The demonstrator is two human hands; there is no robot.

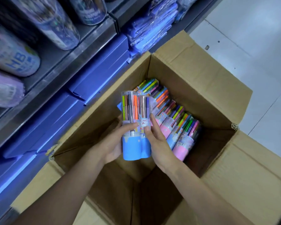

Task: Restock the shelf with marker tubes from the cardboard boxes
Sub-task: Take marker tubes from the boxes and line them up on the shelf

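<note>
Two clear marker tubes with blue bases [133, 150] stand side by side above the open cardboard box [193, 75], held between both hands. My left hand [115, 143] grips the left tube from the left side, fingers curled over its front. My right hand [157, 143] grips the right tube, thumb and fingers wrapped round it. Several more marker tubes [175, 120] with pink and blue bases lie stacked along the box's right side. The shelf [68, 62] runs along the left.
Large printed tubes [55, 25] and a rounded case marked HB [15, 59] lie on the shelf. Blue flat boxes [94, 75] sit on the tier below, and blue plastic packets [152, 26] are piled further back. White floor tiles [250, 38] lie to the right of the box flaps.
</note>
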